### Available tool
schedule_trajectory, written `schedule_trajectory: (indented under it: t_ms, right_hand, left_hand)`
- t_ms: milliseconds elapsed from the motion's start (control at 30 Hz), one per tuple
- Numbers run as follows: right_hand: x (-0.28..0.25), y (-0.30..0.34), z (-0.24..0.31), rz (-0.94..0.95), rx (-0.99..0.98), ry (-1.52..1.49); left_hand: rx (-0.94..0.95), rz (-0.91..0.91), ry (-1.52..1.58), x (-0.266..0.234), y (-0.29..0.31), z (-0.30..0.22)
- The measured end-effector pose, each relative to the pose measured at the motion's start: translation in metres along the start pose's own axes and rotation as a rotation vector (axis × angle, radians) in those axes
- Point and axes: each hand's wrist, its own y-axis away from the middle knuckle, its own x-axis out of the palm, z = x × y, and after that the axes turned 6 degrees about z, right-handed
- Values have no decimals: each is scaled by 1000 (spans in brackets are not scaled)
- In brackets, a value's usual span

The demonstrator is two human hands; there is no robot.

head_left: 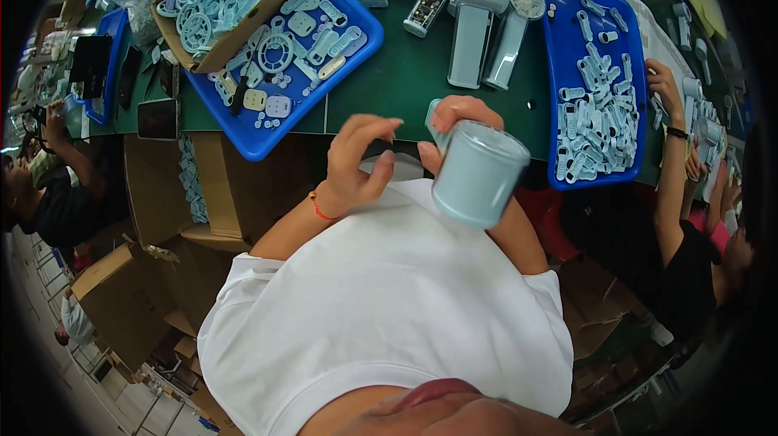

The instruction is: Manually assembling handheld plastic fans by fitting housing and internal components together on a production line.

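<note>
My right hand (468, 112) is wrapped round a pale blue handheld fan body (478, 177), whose wide round head tilts toward me in front of my chest. A flat pale blue part of it shows beyond my fingers; the rest is hidden behind the hand and the head. To the left of it, my left hand (356, 162) is raised with thumb and fingers curved and apart, touching nothing that I can see. Past my hands, several similar fan bodies (470, 47) lie on the green table (356, 71), one with its circuit board (429, 2) exposed.
A blue tray (258, 143) at the left carries a cardboard box (243, 35) of ring-shaped parts and loose pieces. Another blue tray (553, 112) at the right holds many small pale parts. Cardboard boxes (223, 185) stand below the table's left edge. A co-worker's arm (671, 144) reaches in at right.
</note>
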Motion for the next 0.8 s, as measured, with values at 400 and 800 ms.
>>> schedule_trajectory:
  t_ms: [400,800]
  right_hand:
    - [1,-17,11,283,55,525]
    - [1,17,7,84,148,694]
  left_hand:
    - [375,87,-633,3,-27,-48]
    - [102,324,-818,-12,-49,8]
